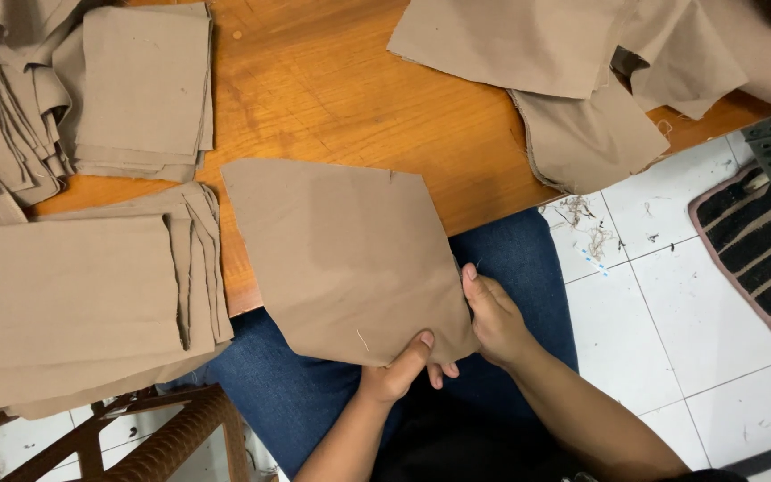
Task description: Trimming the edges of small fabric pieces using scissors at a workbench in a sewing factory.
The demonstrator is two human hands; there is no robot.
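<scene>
Both hands pinch the near corner of a tan cloth square (pixel 345 259): left hand (pixel 394 373), right hand (pixel 495 323). It lies diamond-wise, extending away onto the bench (pixel 359 98).

Bright even overhead light, soft shadows, mild sheen on wooden table (pixel 341 89); sharp focus, slight wide-angle edge stretch.

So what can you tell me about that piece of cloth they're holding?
The cloth is a flat, roughly square piece of plain tan woven fabric, turned like a diamond. Its upper part lies on the wooden table; its lower part hangs over the edge above the person's jeans. The left hand and right hand pinch its bottom corner. A loose thread shows near that edge.
</scene>
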